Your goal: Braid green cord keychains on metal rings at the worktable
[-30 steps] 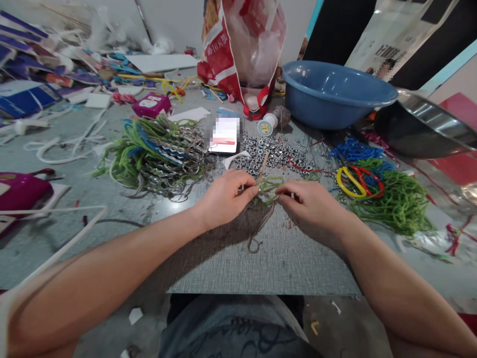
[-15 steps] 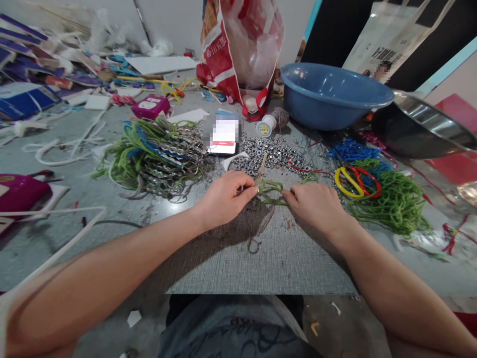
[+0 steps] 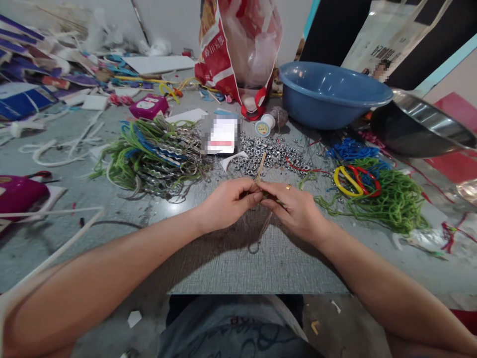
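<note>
Head view: the left hand (image 3: 231,205) and right hand (image 3: 298,208) are meeting — fingertips pinching cord (image 3: 265,225), largely hidden between them, a grey length trailing over the table (image 3: 298,271). A thin stick (image 3: 261,166) is projecting just beyond.

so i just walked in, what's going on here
Someone is working with bare hands at a grey table. The left hand and right hand meet at the fingertips, pinching a green cord mostly hidden by the fingers. A grey cord trails below them. Small metal pieces lie scattered beyond the hands, with a bundle of cords to the left and a green cord pile to the right.
</note>
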Demonstrator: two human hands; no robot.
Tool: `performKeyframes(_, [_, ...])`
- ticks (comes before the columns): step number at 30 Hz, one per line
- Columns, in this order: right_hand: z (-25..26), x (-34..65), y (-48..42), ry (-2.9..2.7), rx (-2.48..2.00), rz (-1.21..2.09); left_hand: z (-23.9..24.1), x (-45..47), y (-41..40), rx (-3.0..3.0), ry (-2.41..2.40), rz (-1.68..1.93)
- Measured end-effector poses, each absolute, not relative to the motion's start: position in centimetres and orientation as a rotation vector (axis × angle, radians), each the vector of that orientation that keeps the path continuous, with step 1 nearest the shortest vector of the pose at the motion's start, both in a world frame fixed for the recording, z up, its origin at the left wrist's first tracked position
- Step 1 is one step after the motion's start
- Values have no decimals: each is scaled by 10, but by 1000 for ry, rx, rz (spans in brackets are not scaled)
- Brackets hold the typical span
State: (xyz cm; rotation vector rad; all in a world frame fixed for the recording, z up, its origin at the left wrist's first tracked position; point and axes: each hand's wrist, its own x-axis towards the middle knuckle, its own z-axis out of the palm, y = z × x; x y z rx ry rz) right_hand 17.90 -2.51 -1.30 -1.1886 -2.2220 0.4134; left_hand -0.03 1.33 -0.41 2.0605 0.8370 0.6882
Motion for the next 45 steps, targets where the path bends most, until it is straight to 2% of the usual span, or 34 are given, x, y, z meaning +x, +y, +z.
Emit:
performKeyframes(8, [-11,182,-27,-2256,-1228,204,-3,-1,15,2171,884,705])
performKeyframes(12, [-11,179,-28,-2254,-1192,199,-5,1,15,2248,891,723])
performKeyframes(26, [-13,176,-25,-1864,-1318,792,-6,1,12,2104,961,702])
performKeyframes(31, [-16,177,-21,-2046,-1303,595,-7,-3,16,2385,963,625])
performKeyframes(36, [-23,178,-17,-2218,-1314,350,-11,-7,20,2678,948,389])
performKeyframes(45, [-32,175,-12,-2253,-1367,307,-17,-6,19,2866,1057,255])
